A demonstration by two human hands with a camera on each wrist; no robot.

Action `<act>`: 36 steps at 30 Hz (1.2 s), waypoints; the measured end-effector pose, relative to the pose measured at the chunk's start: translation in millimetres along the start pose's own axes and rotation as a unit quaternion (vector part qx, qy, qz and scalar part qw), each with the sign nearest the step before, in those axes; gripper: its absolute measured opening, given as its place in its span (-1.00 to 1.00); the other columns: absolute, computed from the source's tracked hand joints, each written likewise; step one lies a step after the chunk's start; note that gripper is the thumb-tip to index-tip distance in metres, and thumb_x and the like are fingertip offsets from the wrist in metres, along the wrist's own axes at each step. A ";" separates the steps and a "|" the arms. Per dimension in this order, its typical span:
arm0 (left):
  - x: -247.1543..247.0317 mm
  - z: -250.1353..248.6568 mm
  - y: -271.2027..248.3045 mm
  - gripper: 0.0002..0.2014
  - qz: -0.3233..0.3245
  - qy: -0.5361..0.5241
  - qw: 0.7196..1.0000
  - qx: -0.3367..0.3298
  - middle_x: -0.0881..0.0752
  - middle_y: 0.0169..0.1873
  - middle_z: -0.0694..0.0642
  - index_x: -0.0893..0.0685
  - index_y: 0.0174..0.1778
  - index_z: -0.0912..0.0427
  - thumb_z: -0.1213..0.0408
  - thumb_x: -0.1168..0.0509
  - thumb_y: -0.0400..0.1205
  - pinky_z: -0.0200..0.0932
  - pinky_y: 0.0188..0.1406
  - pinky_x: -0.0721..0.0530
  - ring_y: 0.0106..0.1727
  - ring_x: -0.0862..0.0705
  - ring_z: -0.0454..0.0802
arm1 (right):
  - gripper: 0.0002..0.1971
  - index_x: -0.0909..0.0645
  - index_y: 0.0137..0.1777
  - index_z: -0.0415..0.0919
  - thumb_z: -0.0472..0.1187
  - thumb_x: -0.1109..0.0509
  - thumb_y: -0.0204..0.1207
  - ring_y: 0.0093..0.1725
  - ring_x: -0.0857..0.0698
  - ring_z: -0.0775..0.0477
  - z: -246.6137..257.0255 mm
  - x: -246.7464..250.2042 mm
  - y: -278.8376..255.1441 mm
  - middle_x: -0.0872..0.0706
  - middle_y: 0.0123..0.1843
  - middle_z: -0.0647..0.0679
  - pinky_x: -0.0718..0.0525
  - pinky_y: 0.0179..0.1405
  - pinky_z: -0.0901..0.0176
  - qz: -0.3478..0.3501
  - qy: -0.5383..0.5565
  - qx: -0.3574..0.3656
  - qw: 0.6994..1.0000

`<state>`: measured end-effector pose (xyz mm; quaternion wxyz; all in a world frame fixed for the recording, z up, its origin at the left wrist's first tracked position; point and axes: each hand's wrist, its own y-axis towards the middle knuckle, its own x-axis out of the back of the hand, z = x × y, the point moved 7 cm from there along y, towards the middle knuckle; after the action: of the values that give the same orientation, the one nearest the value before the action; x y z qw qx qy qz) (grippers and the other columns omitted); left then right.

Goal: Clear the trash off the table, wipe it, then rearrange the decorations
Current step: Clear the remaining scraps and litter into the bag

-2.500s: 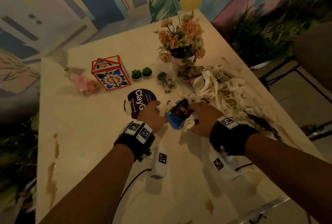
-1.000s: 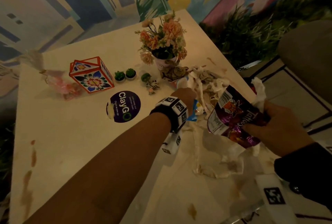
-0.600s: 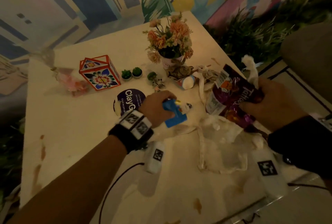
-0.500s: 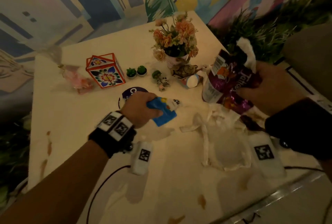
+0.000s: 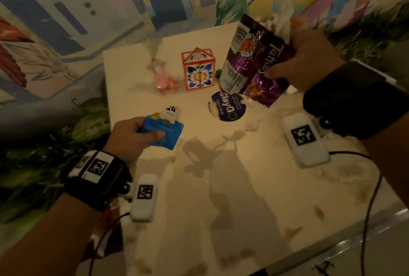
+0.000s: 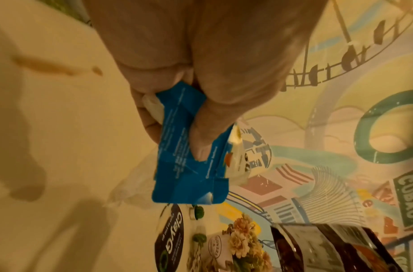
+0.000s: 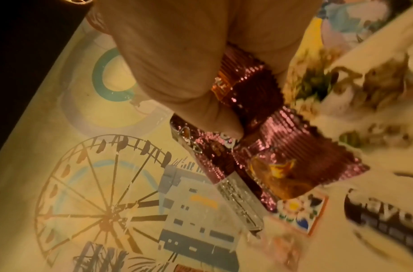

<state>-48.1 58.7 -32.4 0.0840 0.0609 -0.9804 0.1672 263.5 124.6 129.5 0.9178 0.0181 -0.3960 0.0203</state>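
My left hand [image 5: 132,134] grips a crumpled blue wrapper [image 5: 163,131] with a white wrapper tucked in it, lifted over the table's left side; the left wrist view shows thumb and fingers pinching the blue wrapper [image 6: 189,165]. My right hand [image 5: 309,59] holds up a purple foil snack bag [image 5: 252,63] together with white tissue [image 5: 284,12] above the table's far right. In the right wrist view the fingers clamp the purple bag [image 7: 259,147]. On the table [image 5: 221,187] stand a floral house-shaped box [image 5: 199,70], a pink wrapped decoration [image 5: 162,76] and a round dark sticker [image 5: 228,106].
Brown stains [image 5: 292,231] dot the near tabletop. A flower vase [image 6: 235,244] and small green plants [image 6: 198,213] show in the left wrist view. Foliage [image 5: 55,143] lies left of the table, painted walls behind, and a metal edge [image 5: 354,240] at the near right.
Both hands rose off the trash pile: the right lifted the purple bag with tissue up and back, the left carried the blue wrapper leftward. My view swung left, hiding the flowers and remaining tissue.
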 end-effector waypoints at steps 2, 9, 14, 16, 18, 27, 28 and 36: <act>30.0 4.5 -10.9 -0.77 0.004 -0.009 1.000 -0.004 -0.75 -0.03 0.16 -0.70 -0.07 0.14 0.57 -0.38 0.50 0.12 0.16 -0.67 0.05 -0.72 0.18 | -0.53 -0.62 0.22 -0.24 -0.40 -0.56 0.28 0.04 -0.69 -0.10 26.5 -33.3 -10.3 -0.71 0.05 -0.13 -0.64 0.10 0.05 0.023 0.029 -0.007 0.999; 127.3 23.8 -38.3 -0.76 -0.055 0.000 0.998 -0.021 -0.74 -0.12 0.07 -0.68 -0.14 0.08 0.55 -0.38 0.51 -0.11 -0.08 -0.76 -0.10 -0.73 -0.01 | -0.53 -0.61 0.19 -0.15 -0.46 -0.54 0.29 -0.26 -0.67 0.28 106.3 -137.6 -41.2 -0.69 -0.12 0.04 -0.58 -0.39 0.52 0.079 0.113 0.013 0.990; 203.0 66.1 -60.4 -0.77 -0.163 0.025 0.986 0.037 -0.73 -0.17 0.05 -0.67 -0.17 0.04 0.52 -0.42 0.49 0.00 -0.05 -0.74 -0.07 -0.72 0.09 | -0.67 -0.62 0.06 -0.18 -0.49 -0.42 0.33 -0.12 -0.71 -0.05 157.9 -225.8 -52.8 -0.72 -0.17 -0.03 -0.71 -0.14 0.20 0.167 0.113 0.051 0.978; 235.8 85.7 -69.0 -0.82 -0.197 0.045 0.977 0.068 -0.74 -0.10 0.14 -0.68 -0.15 0.08 0.47 -0.44 0.49 0.14 0.08 -0.71 0.02 -0.72 0.17 | -0.68 -0.61 0.03 -0.14 -0.49 -0.38 0.35 -0.12 -0.70 -0.07 178.3 -259.7 -61.9 -0.70 -0.21 0.01 -0.70 -0.11 0.16 0.191 0.117 0.079 0.971; 263.8 108.1 -77.6 -0.82 -0.217 0.054 0.969 0.107 -0.74 -0.02 0.18 -0.68 -0.06 0.13 0.45 -0.44 0.50 0.19 0.13 -0.69 0.06 -0.72 0.18 | -0.70 -0.63 0.09 -0.19 -0.42 -0.38 0.37 -0.05 -0.71 -0.14 195.7 -292.5 -72.0 -0.71 -0.12 -0.07 -0.69 0.01 0.03 0.199 0.116 0.104 0.968; 334.5 235.2 -78.2 -0.57 -0.200 0.085 0.943 0.250 -0.63 0.21 0.20 -0.54 0.37 0.34 0.46 -0.36 0.57 0.02 0.03 -0.58 0.18 -0.61 0.21 | -0.75 -0.63 0.17 -0.22 -0.20 -0.36 0.52 0.17 -0.63 -0.23 205.6 -470.1 -100.1 -0.68 0.15 -0.19 -0.56 0.10 0.08 0.228 -0.007 0.091 0.969; 337.9 253.6 -75.5 -0.57 -0.191 0.089 0.940 0.267 -0.63 0.19 0.19 -0.54 0.37 0.35 0.46 -0.37 0.56 0.02 0.04 -0.58 0.19 -0.62 0.24 | -0.74 -0.61 0.18 -0.24 -0.23 -0.35 0.52 0.21 -0.60 -0.23 198.7 -493.6 -103.4 -0.65 0.19 -0.21 -0.52 0.15 0.06 0.240 -0.029 0.072 0.968; 335.4 388.6 -45.2 -0.67 -0.056 0.186 0.909 0.369 -0.59 0.28 0.28 -0.56 0.27 0.29 0.31 -0.34 0.60 -0.01 0.21 -0.58 0.25 -0.59 0.25 | -0.57 -0.45 0.28 -0.27 -0.12 -0.38 0.47 0.39 -0.40 -0.35 111.9 -644.4 -147.2 -0.39 0.42 -0.29 -0.48 0.31 -0.11 0.341 -0.173 -0.045 0.923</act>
<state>-425.6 -145.7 -317.3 0.2458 0.1103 -0.8104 0.5203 -251.9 -42.7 -265.2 0.7726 -0.1565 -0.5309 0.3110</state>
